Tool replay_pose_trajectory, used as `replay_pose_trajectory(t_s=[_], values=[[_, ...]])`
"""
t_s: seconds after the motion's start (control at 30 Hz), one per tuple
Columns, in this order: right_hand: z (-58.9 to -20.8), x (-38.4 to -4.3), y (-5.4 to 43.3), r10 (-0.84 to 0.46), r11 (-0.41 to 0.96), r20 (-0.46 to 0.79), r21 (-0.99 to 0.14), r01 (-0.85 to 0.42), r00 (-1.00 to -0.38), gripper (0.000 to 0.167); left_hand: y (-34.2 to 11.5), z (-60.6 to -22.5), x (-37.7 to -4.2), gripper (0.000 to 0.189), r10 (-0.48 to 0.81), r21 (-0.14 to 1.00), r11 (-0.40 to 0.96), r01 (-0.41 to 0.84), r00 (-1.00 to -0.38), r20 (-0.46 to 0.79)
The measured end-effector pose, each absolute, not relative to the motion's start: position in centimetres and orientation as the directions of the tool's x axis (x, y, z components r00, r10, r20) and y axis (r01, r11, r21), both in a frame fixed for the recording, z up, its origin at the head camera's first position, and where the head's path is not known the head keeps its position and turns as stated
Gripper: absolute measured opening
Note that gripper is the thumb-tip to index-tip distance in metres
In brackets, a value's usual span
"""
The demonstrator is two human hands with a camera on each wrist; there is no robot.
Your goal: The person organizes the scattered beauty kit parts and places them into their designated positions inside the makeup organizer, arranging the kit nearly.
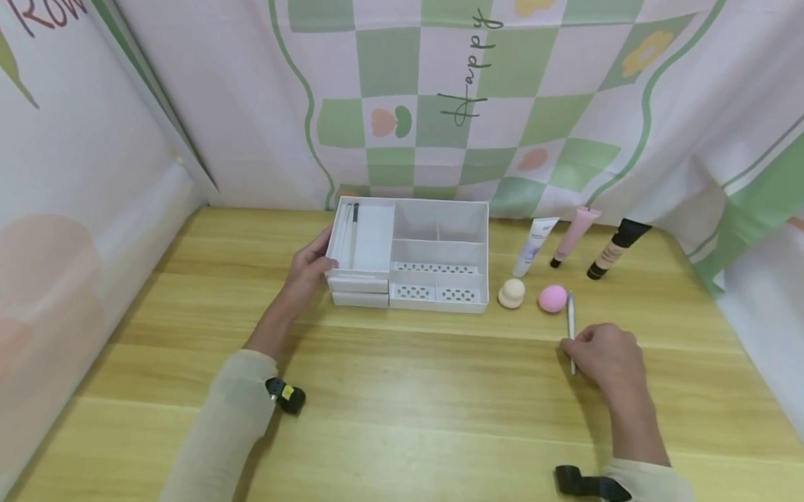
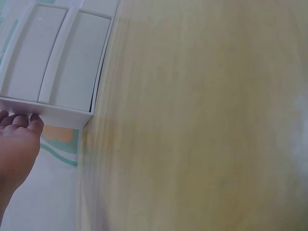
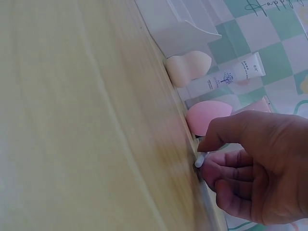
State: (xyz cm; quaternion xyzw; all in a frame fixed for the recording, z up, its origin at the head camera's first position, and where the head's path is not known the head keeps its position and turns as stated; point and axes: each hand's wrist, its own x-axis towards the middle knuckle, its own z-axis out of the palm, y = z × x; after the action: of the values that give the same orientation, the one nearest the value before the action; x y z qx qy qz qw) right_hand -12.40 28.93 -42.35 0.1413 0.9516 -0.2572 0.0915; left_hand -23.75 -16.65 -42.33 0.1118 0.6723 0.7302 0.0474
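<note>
White and slim, the stick (image 1: 571, 313) sits in the fingers of the right hand (image 1: 608, 360), pinched between thumb and forefinger. Its long axis runs from near to far across the wooden table (image 1: 394, 402), leaning only slightly, with the far end just beside the pink sponge (image 1: 552, 299) and the near end showing below the fingertips. Whether it touches the table along its length, I cannot tell.

From the right hand, the white box (image 1: 438, 307) lies to the left and a little farther off, with the pink sponge and the cream sponge (image 1: 511, 293) standing in the space between. In the box's left section, 2 thin sticks (image 1: 353, 241) lie lengthwise, near to far, roughly in line with the direction of the held stick.

The right hand is much nearer to the held stick; the left hand (image 1: 306, 265) is at the opposite side of the box, touching its left wall near the front corner. Whether those fingers grip or merely press, I cannot tell.

Beyond the sponges stand 3 tubes: a white tube (image 1: 535, 246), a pink tube (image 1: 575, 237) and a black-capped tube (image 1: 616, 251).
</note>
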Motion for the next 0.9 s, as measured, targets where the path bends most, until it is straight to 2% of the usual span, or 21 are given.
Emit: replay_pose_trajectory(t_s=[0.33,0.67,0.9], values=[[-41.2,-12.0,28.9,0.196,0.819,-0.172,-0.513,0.257,-0.965,0.034,-16.7,-42.4,-23.8,0.073,0.217,0.991,-0.113,0.074,-0.971,0.097],[-38.3,-11.9,27.9,0.174,0.795,-0.159,-0.56,0.234,-0.972,0.036,-16.7,-42.2,-23.9,0.073,0.218,0.992,-0.101,0.076,-0.971,0.097],[-36.6,-12.0,25.9,0.091,0.733,-0.148,-0.66,0.167,-0.985,0.036,-16.8,-42.5,-23.9,0.074,0.231,0.991,-0.115,0.07,-0.968,0.095]])
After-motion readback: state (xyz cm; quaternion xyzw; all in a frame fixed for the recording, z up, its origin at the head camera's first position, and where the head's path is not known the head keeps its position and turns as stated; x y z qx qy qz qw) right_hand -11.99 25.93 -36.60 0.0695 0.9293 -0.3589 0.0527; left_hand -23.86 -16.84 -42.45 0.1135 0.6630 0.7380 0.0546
